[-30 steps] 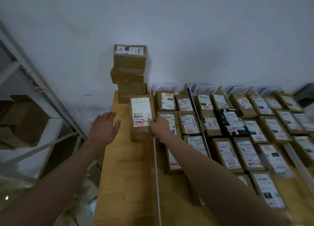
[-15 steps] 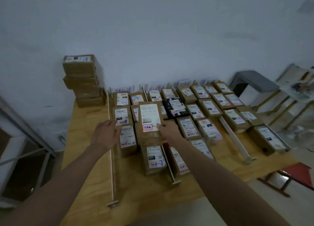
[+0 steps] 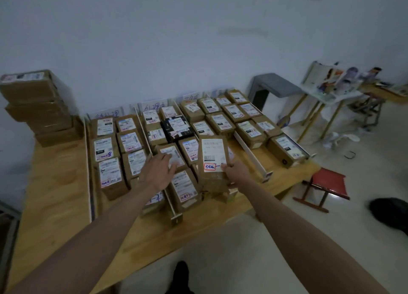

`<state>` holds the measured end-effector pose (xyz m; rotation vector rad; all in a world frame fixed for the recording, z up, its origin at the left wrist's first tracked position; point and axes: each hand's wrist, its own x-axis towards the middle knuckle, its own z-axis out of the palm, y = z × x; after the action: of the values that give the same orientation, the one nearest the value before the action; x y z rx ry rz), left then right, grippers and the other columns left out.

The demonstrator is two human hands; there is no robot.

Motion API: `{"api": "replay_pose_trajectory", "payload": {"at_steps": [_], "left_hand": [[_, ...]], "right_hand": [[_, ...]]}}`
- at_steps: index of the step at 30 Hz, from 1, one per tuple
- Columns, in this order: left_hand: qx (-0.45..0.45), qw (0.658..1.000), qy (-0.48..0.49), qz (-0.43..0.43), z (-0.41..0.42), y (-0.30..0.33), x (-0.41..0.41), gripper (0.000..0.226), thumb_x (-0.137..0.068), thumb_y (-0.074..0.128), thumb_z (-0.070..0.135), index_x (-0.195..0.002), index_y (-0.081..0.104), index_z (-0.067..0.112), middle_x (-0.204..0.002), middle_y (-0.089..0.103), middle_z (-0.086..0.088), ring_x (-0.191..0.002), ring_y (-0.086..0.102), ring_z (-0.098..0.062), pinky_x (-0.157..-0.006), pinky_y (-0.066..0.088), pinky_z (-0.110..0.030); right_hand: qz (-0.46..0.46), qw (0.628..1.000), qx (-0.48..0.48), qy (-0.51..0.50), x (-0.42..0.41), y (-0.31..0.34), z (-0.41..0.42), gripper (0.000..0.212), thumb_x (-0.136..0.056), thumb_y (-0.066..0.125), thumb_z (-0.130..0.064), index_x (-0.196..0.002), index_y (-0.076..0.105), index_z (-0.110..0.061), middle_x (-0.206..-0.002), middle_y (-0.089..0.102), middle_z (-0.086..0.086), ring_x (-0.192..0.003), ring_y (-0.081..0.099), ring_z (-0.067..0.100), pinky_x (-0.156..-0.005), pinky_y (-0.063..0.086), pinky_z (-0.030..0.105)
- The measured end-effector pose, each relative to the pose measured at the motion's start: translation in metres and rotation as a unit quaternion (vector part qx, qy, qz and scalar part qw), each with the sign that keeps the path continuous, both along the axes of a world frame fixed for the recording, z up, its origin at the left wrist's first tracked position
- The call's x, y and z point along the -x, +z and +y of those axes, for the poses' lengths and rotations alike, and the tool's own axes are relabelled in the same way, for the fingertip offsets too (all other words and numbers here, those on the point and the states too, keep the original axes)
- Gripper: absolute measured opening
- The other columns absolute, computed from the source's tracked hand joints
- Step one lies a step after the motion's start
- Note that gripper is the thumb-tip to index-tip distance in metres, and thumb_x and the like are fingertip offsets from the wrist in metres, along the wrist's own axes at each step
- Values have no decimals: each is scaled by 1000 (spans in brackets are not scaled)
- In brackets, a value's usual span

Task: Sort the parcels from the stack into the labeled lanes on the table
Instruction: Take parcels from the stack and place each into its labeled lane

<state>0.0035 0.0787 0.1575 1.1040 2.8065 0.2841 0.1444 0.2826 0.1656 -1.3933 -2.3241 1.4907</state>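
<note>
A brown cardboard parcel (image 3: pixel 213 161) was held above the middle lanes of the tabletop (image 3: pixel 55 183), tilted with its white shipping label facing the camera. A red-outlined stamp with handwritten characters was seen at the label's lower left; the printed text was too blurred to be read. The parcel's lower right edge was gripped by the fingers of the right hand (image 3: pixel 237 172). The left hand (image 3: pixel 157 172) was held open with fingers spread, over the boxes just left of it. The lanes, divided by white rails (image 3: pixel 250 153), were filled with rows of labelled brown parcels and one black parcel (image 3: pixel 175 127). Handwritten paper lane signs (image 3: pixel 152 106) were propped against the wall. A stack of parcels (image 3: pixel 37 108) was left at the tabletop's far left corner.
</note>
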Motion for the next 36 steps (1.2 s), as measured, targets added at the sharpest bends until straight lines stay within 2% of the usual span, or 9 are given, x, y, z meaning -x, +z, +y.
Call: {"api": "replay_pose_trajectory", "payload": {"at_steps": [5, 10, 13, 17, 27, 31, 36], "left_hand": [[3, 1000, -27, 3, 60, -14, 3, 54, -104, 24, 45, -148, 40, 17, -150, 44, -3, -141, 35, -18, -122, 12, -39], [-30, 998, -46, -18, 129, -35, 16, 52, -104, 27, 42, -146, 42, 15, -147, 47, -5, -138, 39, -20, -121, 12, -38], [-37, 998, -34, -28, 165, -46, 24, 52, -104, 28, 42, -145, 44, 14, -146, 48, -6, -137, 40, -20, -121, 15, -40], [-38, 998, -33, -41, 203, -58, 29, 49, -104, 30, 40, -140, 49, 13, -142, 52, -4, -134, 43, -19, -120, 17, -42], [-19, 997, -1, -79, 250, -77, 34, 51, -104, 31, 40, -145, 42, 13, -143, 50, -2, -135, 41, -17, -122, 12, -39], [1, 997, 30, -69, 263, -88, 35, 53, -104, 31, 41, -148, 38, 14, -145, 48, -2, -136, 40, -16, -122, 13, -38], [27, 994, 85, -70, 284, -99, 38, 51, -103, 31, 41, -147, 39, 16, -141, 51, -2, -133, 43, -16, -121, 14, -39]], "right_hand": [[-31, 999, 26, -35, -15, -10, 56, 33, -100, 55, -29, -121, 58, -3, -117, 66, 13, -101, 65, 26, -68, 59, 34], [-61, 998, -18, -26, -13, -19, 124, 28, -100, 55, -32, -111, 60, -7, -98, 66, 7, -85, 63, 21, -78, 60, 40], [-82, 996, -39, -19, -7, -18, 165, 30, -100, 54, -32, -112, 63, -6, -93, 65, 5, -88, 64, 23, -84, 60, 44], [-98, 994, -40, -11, -2, -17, 209, 31, -100, 55, -29, -116, 63, -4, -108, 68, 9, -101, 65, 23, -91, 57, 40], [-92, 993, -33, 62, 31, -37, 263, 24, -100, 55, -27, -111, 65, -7, -108, 69, 7, -102, 66, 20, -93, 56, 39], [-98, 988, -40, 111, 53, -47, 284, 26, -100, 55, -27, -113, 65, -6, -111, 69, 7, -103, 65, 19, -91, 56, 35], [-101, 980, -31, 169, 82, -63, 313, 29, -101, 54, -28, -116, 63, -5, -115, 67, 9, -108, 64, 23, -96, 55, 40]]}}
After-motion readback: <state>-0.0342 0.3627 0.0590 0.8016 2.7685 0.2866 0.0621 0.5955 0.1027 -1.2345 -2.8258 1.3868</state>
